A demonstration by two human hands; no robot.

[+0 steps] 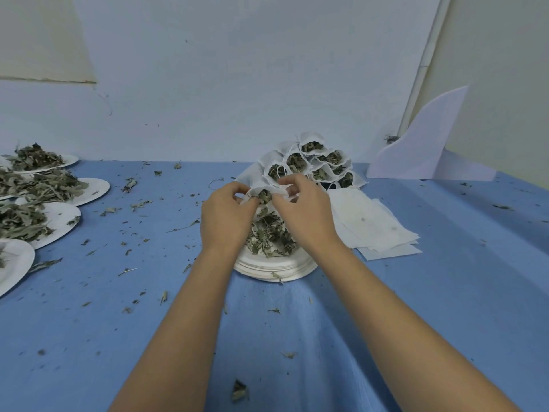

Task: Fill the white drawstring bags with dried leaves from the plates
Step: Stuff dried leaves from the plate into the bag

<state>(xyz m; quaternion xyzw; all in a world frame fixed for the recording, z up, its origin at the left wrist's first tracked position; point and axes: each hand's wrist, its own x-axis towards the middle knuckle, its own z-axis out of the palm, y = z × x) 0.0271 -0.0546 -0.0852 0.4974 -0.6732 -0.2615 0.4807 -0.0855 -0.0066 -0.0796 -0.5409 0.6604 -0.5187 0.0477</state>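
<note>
A small white drawstring bag point(261, 188) with dried leaves showing at its mouth hangs between my two hands. My left hand point(225, 218) pinches its left edge and my right hand point(303, 212) pinches its right edge and string. Below them a stack of white paper plates point(276, 267) carries a heap of dried leaves point(269, 233). Behind, several filled white bags point(309, 162) are piled against each other with their mouths facing me.
Flat unfilled white bags point(374, 227) lie to the right of the plate stack. Several plates of dried leaves point(44, 185) line the left side of the blue table point(445, 278). Leaf crumbs are scattered over the cloth. A white foam sheet point(427, 144) leans at the back right.
</note>
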